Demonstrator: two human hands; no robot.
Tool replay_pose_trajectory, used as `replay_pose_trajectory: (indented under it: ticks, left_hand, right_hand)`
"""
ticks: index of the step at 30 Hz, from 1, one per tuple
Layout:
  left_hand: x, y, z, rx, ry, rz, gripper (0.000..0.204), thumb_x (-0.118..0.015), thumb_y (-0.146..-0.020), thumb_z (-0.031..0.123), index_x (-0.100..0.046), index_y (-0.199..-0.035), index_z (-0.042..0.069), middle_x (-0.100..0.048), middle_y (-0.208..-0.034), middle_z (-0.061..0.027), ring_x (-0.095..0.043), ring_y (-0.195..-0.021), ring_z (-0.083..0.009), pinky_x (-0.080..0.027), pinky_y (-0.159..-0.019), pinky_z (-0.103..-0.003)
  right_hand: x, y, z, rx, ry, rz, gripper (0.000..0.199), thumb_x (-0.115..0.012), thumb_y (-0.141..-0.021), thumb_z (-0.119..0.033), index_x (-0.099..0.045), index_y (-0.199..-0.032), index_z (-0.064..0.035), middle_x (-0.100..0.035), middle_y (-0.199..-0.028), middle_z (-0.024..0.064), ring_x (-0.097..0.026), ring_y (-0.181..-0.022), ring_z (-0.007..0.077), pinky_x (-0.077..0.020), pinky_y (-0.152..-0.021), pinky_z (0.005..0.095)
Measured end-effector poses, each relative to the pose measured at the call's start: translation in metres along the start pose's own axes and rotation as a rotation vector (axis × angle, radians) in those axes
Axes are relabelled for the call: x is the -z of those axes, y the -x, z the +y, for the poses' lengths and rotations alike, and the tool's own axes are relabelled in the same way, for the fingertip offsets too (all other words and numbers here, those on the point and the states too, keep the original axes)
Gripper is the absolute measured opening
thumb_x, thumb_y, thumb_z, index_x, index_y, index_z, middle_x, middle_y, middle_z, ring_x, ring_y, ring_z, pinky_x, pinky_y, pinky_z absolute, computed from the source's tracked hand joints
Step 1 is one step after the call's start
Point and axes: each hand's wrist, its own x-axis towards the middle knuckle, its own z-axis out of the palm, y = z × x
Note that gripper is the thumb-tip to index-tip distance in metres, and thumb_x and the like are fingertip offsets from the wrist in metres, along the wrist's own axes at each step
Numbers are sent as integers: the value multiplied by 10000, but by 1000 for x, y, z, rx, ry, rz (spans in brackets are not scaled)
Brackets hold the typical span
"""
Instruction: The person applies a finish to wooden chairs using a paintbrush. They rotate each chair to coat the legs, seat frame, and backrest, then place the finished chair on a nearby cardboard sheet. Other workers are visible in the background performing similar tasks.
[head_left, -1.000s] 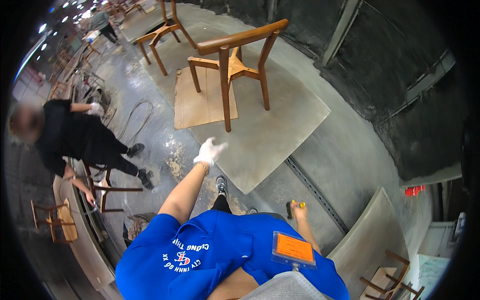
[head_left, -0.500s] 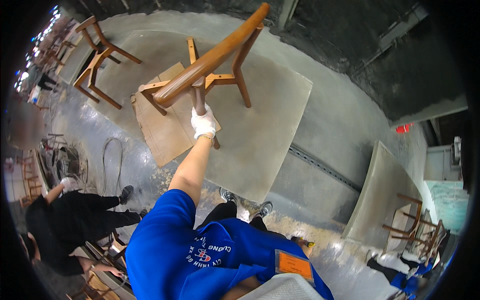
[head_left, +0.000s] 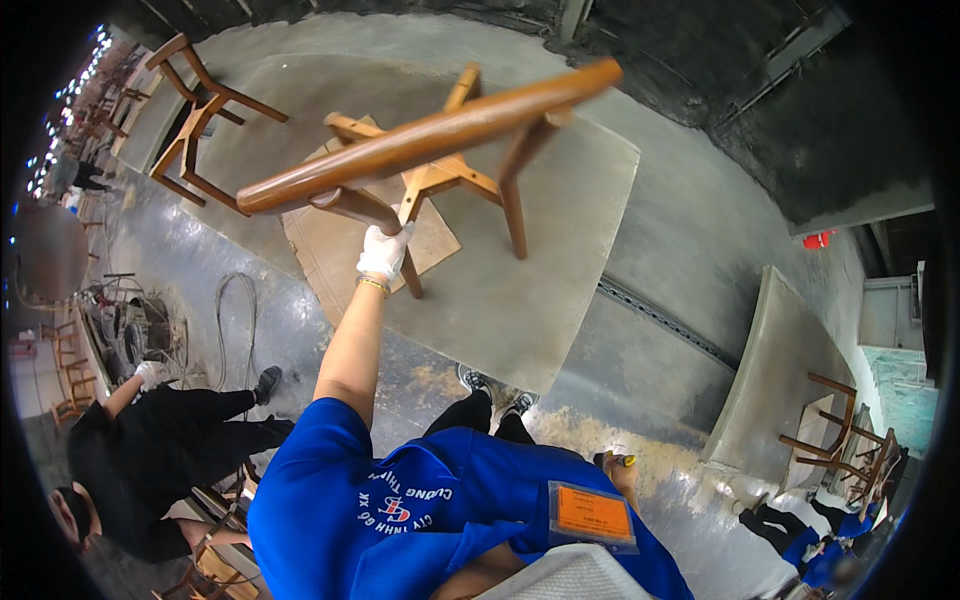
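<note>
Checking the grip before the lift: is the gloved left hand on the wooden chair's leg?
Yes, the left hand in a white glove grips a leg of the wooden chair.

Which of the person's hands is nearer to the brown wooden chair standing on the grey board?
Left. The white-gloved left hand grips the brown wooden chair at its near leg; the right hand hangs low beside the hip, well apart.

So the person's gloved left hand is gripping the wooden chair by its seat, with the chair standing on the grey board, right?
Not quite. The head view shows the left hand in its white glove gripping the wooden chair by a leg just under the curved back rail, not by its seat. The rest holds: the chair stands on the grey board.
</note>
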Motion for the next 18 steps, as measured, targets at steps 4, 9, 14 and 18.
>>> replay_pose_trajectory:
  ticks: [4,9,14,18]
  left_hand:
    - [29,-13,-23,-35,-270,-259,471,-813,-909,205,-677,-1334,54,-742,-1214,-66,-668,-1104,-191,-503,-995,-341]
    - [16,-28,-57,-141,-747,-523,650,-568,-958,640,-681,-1381,160,-679,-1399,-144,-580,-1355,-348,-437,-1130,-414]
    - [-5,-9,-23,96,-737,-548,738,-680,-922,592,-643,-1399,30,-677,-1363,-239,-580,-1366,-354,-420,-1149,-395]
    - [5,42,-15,34,-392,-251,816,-811,-887,370,-487,-1505,-53,-560,-1484,-304,-505,-1445,-366,-382,-1203,-382]
  right_hand:
    - [14,-16,-70,231,88,107,216,-794,-870,-251,-764,-904,-41,-765,-826,157,-759,-825,271,-570,-782,399]
    - [48,4,-241,475,-339,97,214,-823,-920,-265,-780,-970,-62,-795,-983,93,-723,-866,189,-563,-808,365]
    - [134,124,-399,812,-883,97,196,-723,-1005,-216,-725,-1101,-44,-676,-1345,145,-649,-1148,192,-526,-860,307]
    - [188,224,-436,1226,-1133,57,175,-674,-1010,-119,-729,-1154,-36,-621,-1416,243,-686,-1184,301,-554,-1014,417]
